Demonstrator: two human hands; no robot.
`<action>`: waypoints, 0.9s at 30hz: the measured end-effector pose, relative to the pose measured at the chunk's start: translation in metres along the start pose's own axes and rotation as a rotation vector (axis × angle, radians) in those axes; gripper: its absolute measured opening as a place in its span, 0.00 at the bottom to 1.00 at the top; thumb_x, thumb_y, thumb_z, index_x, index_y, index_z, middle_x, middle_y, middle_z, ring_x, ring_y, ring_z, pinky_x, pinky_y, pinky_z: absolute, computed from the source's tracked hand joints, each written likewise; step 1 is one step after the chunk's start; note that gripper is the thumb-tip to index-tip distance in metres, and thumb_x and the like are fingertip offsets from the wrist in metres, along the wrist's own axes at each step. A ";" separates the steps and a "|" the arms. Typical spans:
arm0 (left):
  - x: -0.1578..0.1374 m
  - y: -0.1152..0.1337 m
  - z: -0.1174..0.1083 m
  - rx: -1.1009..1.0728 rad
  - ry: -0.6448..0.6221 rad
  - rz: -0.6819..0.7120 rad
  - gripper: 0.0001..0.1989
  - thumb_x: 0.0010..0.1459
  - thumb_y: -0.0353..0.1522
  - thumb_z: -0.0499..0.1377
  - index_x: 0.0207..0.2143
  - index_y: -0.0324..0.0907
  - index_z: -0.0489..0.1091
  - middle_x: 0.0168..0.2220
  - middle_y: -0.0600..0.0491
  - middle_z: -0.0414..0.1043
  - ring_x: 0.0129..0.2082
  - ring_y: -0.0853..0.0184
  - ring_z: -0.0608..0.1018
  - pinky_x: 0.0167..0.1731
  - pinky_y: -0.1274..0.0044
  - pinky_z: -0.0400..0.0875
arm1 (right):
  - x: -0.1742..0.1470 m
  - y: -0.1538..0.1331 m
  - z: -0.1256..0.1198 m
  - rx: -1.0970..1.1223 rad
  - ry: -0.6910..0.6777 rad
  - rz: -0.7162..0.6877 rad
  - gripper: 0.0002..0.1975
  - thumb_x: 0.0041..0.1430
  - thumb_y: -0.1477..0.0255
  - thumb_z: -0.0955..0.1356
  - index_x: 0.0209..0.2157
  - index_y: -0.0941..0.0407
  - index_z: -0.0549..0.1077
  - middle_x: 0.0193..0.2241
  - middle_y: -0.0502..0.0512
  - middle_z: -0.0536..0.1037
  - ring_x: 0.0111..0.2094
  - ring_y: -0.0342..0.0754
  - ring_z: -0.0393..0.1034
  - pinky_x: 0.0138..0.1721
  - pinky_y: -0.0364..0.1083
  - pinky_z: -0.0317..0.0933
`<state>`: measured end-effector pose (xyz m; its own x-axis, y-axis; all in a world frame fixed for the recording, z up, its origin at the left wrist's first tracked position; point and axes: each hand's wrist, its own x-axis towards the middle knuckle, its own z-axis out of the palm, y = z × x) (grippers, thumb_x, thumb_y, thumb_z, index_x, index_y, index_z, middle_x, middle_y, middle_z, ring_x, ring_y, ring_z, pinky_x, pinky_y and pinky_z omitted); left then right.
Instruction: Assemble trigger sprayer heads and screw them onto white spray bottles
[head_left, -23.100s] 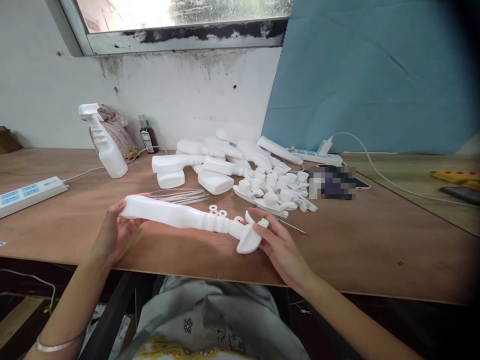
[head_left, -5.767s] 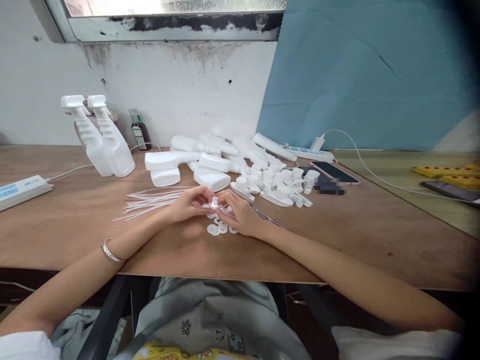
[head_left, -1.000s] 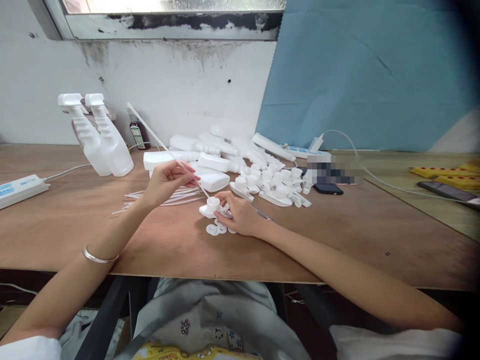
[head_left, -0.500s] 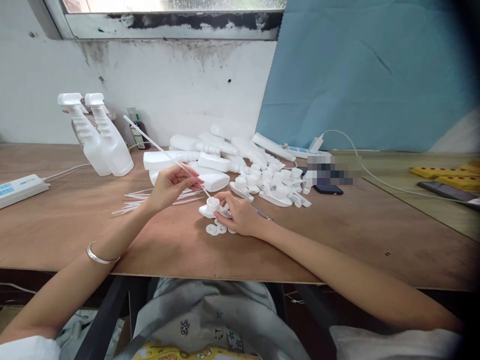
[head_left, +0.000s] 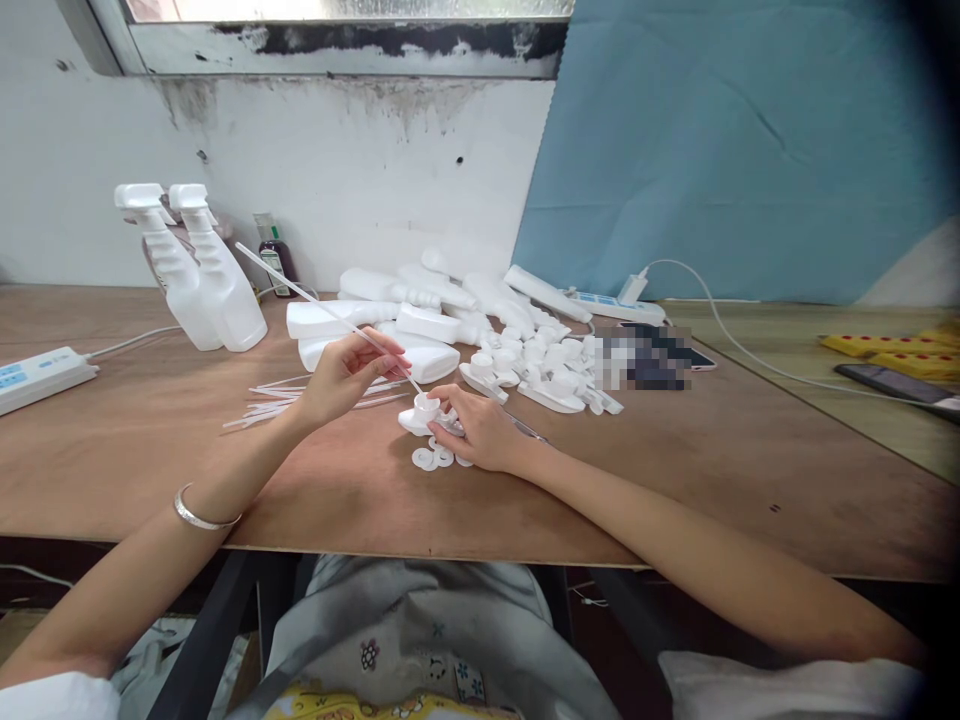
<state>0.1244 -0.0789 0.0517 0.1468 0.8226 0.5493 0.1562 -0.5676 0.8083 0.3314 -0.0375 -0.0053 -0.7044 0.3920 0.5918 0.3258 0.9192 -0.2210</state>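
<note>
A: Brown tabletop (head_left: 622,505), white wall (head_left: 360,170) behind. Hands?
B: L hand (head_left: 358,368) pinches thin white tube (head_left: 279,273), lower end at spray head's (head_left: 412,421) collar; depth unclear. R hand's (head_left: 477,428) fingers grip that head, nr. rings (head_left: 424,459).
A: Progress?
B: 2 topped bottles (head_left: 229,300) stand at left, prob. done; this head's tube looks unfinished. Loose bottles (head_left: 427,358) & loose heads (head_left: 553,388) remain.

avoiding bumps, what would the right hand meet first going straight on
The white sprayer head the right hand holds; beyond it, probably the loose straws or left hand, though depth is unclear.
</note>
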 end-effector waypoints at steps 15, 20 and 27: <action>-0.008 -0.013 0.019 -0.037 0.005 -0.075 0.11 0.50 0.34 0.61 0.35 0.39 0.65 0.32 0.51 0.71 0.34 0.66 0.76 0.38 0.72 0.73 | 0.000 0.000 0.002 0.009 0.016 -0.028 0.11 0.58 0.68 0.62 0.42 0.56 0.61 0.33 0.56 0.73 0.32 0.48 0.71 0.31 0.45 0.61; -0.010 -0.020 0.025 -0.008 -0.052 -0.071 0.10 0.50 0.34 0.61 0.32 0.39 0.65 0.34 0.52 0.69 0.34 0.67 0.76 0.35 0.75 0.72 | 0.000 -0.002 0.003 0.030 0.028 0.039 0.16 0.56 0.67 0.64 0.44 0.58 0.59 0.31 0.55 0.73 0.32 0.49 0.71 0.31 0.45 0.62; -0.008 -0.017 0.026 0.048 -0.028 -0.039 0.10 0.49 0.35 0.62 0.30 0.39 0.66 0.29 0.52 0.70 0.31 0.68 0.75 0.35 0.74 0.71 | 0.000 -0.004 0.003 0.048 0.041 0.047 0.16 0.56 0.68 0.64 0.45 0.57 0.58 0.33 0.56 0.74 0.33 0.49 0.72 0.30 0.45 0.63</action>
<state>0.1459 -0.0768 0.0286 0.1665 0.8433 0.5111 0.2092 -0.5367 0.8174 0.3282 -0.0411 -0.0061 -0.6625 0.4335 0.6109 0.3264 0.9011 -0.2855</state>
